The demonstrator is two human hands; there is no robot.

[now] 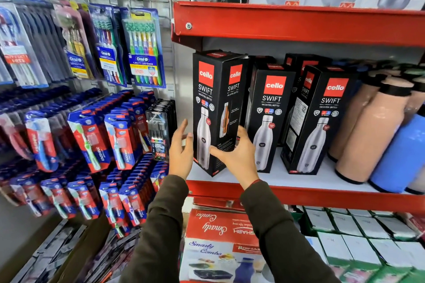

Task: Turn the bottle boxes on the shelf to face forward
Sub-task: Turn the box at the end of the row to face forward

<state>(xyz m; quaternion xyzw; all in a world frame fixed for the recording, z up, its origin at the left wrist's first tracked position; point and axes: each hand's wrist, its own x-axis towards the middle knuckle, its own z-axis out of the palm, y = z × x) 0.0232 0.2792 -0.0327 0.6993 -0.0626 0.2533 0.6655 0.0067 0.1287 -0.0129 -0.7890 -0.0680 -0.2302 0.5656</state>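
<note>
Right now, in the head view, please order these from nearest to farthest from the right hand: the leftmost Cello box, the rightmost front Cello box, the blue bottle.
From the right hand:
1. Leftmost Cello box, touching it.
2. Rightmost front Cello box, further right.
3. Blue bottle, far right.

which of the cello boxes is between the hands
The leftmost cello box, at the shelf's left end, angled so two printed faces show. The left hand and right hand flank it; the others stand untouched.

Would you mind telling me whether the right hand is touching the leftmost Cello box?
Touching. The head view shows the right hand with its fingers laid flat against the side face of the leftmost Cello box.
</note>
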